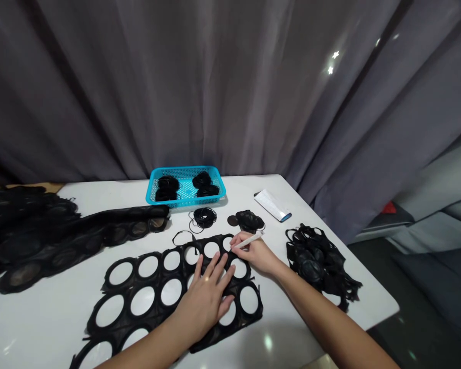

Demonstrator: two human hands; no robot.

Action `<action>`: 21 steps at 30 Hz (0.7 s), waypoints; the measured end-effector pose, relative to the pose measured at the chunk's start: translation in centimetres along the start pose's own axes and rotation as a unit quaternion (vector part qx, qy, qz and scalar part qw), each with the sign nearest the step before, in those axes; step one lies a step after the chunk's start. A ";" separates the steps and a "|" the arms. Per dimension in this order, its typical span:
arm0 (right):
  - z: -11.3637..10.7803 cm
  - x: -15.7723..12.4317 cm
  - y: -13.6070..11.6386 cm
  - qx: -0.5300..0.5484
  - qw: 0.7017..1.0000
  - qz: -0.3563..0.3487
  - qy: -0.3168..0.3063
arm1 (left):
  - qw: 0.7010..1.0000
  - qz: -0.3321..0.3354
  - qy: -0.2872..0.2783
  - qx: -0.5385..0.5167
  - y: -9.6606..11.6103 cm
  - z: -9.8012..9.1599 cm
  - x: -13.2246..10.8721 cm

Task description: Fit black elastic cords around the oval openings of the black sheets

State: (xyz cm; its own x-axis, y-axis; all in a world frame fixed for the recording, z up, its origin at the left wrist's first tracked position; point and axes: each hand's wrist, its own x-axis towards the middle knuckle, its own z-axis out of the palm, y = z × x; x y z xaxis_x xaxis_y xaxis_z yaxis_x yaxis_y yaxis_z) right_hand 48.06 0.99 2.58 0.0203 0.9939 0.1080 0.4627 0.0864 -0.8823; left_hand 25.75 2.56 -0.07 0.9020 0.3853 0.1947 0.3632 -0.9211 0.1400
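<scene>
A black fabric sheet (158, 275) with rows of round holes lies flat on the white table (292, 338). Spread fingers of my left hand (205, 300) rest on its right part. My right hand (253, 251) grips a thin white pen-like tool (248, 240), its tip at a hole near the sheet's upper right corner. A thin black cord (182, 237) loops over the sheet's upper edge, beside a small cord coil (205, 218). Beyond my right hand sit a bunched black piece (249, 220) and a small dark disc (232, 220).
A blue basket (186, 202) with several black cord bundles stands at the back. Black fabric (26, 241) is heaped at the left. Black scraps (315, 261) lie at the right, near a white packet (272, 204). Grey curtains (176, 87) hang behind.
</scene>
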 end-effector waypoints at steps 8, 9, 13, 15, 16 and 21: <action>0.4 -0.3 -0.5 -0.273 0.946 -0.150 -0.085 | 1.000 -0.001 -0.002 -0.007 0.0 0.3 0.0; -0.1 0.1 -0.5 -0.313 0.938 -0.135 -0.055 | 1.000 -0.001 -0.001 -0.013 0.0 0.2 0.0; -3.4 2.2 0.0 -0.376 0.911 -0.009 0.169 | 0.999 0.005 -0.007 -0.031 -0.1 -0.3 -0.1; -4.5 2.9 0.2 -0.338 0.916 0.015 0.214 | 0.999 0.009 -0.002 -0.034 -0.2 -0.3 -0.5; -4.5 3.1 0.2 -0.309 0.926 0.020 0.217 | 0.999 0.007 0.005 -0.032 -0.3 -0.3 -0.8; 0.0 2.2 -1.1 -0.100 0.993 0.016 0.057 | 0.998 -0.051 0.040 0.026 -0.8 0.2 -2.7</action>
State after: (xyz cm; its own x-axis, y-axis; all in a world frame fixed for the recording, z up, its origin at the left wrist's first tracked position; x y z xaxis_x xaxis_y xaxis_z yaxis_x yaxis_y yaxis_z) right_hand 47.63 3.09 3.80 0.1331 0.9808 0.1424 0.6263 0.0282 -0.7791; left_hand 23.05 2.24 -0.91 0.8397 0.4778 0.2583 0.4649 -0.8781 0.1131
